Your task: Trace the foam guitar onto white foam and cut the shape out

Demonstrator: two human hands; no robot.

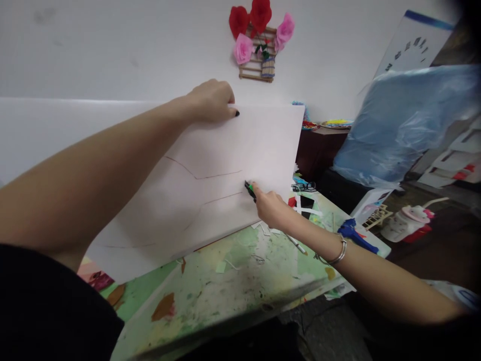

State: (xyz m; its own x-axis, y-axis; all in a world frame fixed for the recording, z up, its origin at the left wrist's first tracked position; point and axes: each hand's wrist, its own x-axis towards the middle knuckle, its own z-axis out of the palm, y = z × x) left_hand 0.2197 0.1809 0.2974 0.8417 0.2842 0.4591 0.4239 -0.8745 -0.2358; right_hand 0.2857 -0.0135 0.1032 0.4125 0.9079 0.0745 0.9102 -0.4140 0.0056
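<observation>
Black sleeve (48, 301) partly hides paint-stained table (229, 283) beneath white board (270, 140).

White board (268, 143) bears thin lines (218, 176) near dark cutter (250, 192).

The left arm (120, 155) is stretched out, and it comes to the left hand (212, 100) from below and from the left. This hand is the higher one, above and to the left of the right hand (271, 205). Its fingers are bent, and the thumb (232, 112), with a dark nail, points to the right. The right arm (376, 273) comes from below, on the right of its hand, which is closed, with the index finger (256, 189) reaching forward.
</observation>
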